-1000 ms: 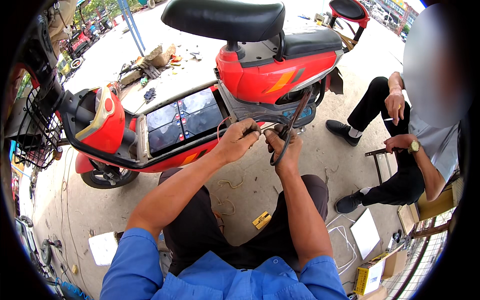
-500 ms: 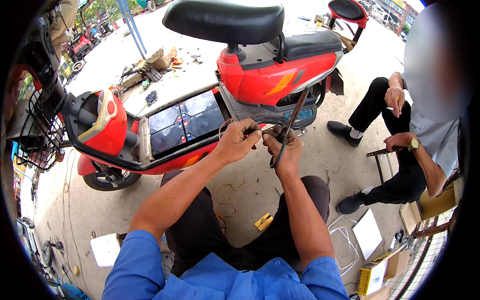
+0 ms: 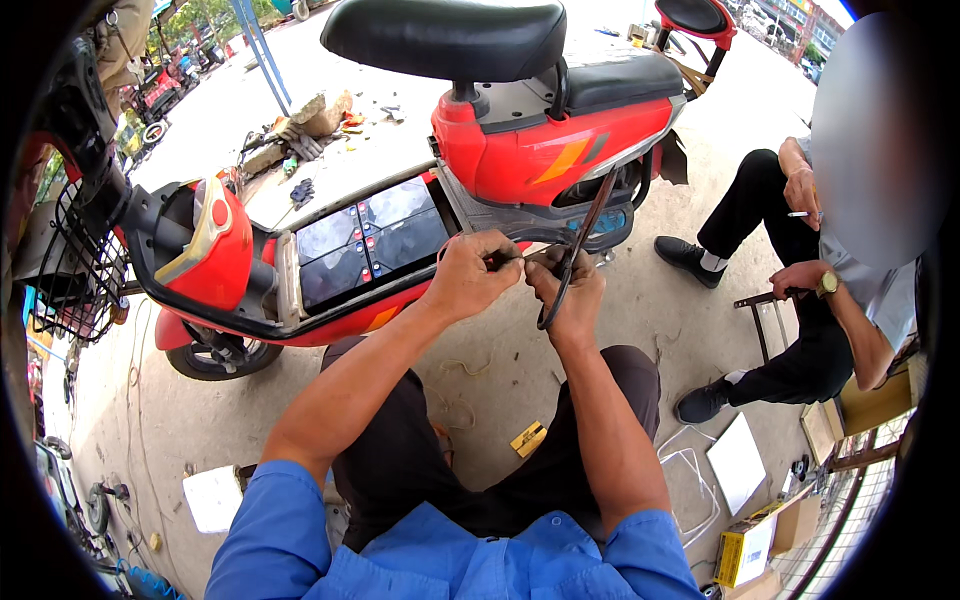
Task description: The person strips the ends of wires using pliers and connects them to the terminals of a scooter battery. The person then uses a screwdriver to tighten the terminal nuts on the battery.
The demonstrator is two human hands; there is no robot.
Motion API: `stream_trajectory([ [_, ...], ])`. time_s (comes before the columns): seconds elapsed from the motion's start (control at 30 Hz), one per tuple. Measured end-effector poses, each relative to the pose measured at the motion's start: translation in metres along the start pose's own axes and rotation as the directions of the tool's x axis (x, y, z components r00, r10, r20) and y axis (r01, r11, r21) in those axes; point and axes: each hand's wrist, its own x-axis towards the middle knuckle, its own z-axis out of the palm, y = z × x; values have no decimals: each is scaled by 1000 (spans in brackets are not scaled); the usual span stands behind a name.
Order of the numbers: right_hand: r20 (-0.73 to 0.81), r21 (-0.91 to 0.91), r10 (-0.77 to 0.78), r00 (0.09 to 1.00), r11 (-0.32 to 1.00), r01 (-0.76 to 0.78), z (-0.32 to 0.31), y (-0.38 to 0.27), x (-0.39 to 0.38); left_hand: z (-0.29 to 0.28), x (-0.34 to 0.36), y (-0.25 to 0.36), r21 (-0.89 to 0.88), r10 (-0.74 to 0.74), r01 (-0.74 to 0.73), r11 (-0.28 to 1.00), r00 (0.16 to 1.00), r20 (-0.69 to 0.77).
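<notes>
A wire (image 3: pixel 441 247) is seemingly pinched by the left hand (image 3: pixel 472 278), the tool (image 3: pixel 595 214) gripped by the right hand (image 3: pixel 576 308); if dropped across the batteries (image 3: pixel 404 212), they could be shorted!

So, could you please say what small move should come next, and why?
Perhaps hold the left hand steady and let the right hand adjust its pinch slightly: their fingers nearly meet, whatever they pinch is too small to identify, and the right also carries a long dark tool.

What the left hand (image 3: pixel 470 278) pinches is too small to tell
</notes>
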Motion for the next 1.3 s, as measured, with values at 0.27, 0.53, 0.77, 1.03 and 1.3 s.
stream_trajectory([
  [0.27,-24,83,75,997,994,-73,4,-1,0,5,-1,-3,-21,-27,27,999,1000,-5],
  [0.53,-36,111,94,995,990,-89,4,3,2,6,-1,-11,-91,-25,27,996,999,27],
  [0.77,-60,110,67,996,992,-60,5,3,1,6,-1,-12,-132,-33,38,990,999,41],
  [1.03,-47,116,91,995,990,-85,3,3,2,10,-2,-12,-203,-49,56,978,998,36],
  [1.3,-70,160,106,992,983,-94,4,4,2,10,-2,-6,-214,-59,65,975,998,35],
])
